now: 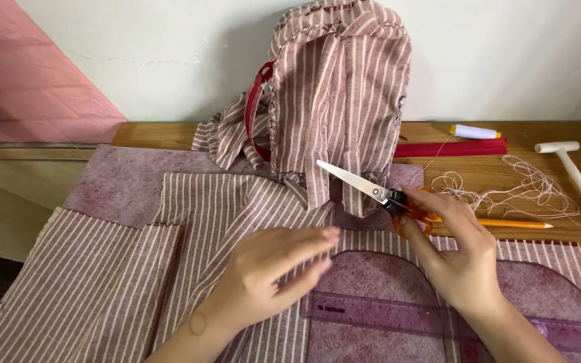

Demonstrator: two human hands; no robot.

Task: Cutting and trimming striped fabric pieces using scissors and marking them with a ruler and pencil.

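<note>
The right hand (pixel 462 259) has its fingers clamped on orange-handled scissors (pixel 378 191), while the left hand (pixel 270 275) hovers flat, fingers together, over striped fabric (pixel 216 208).

Backpack (pixel 337 101) at back of table (pixel 156 133); scissors (pixel 378 191) before it; ruler (pixel 398 314) nearest; mallet (pixel 576 176) far right.

Single head-worn view, close, looks down and forward over brown wooden table (pixel 156 133) toward plain white wall (pixel 169 54); own forearms enter from bottom edge.
</note>
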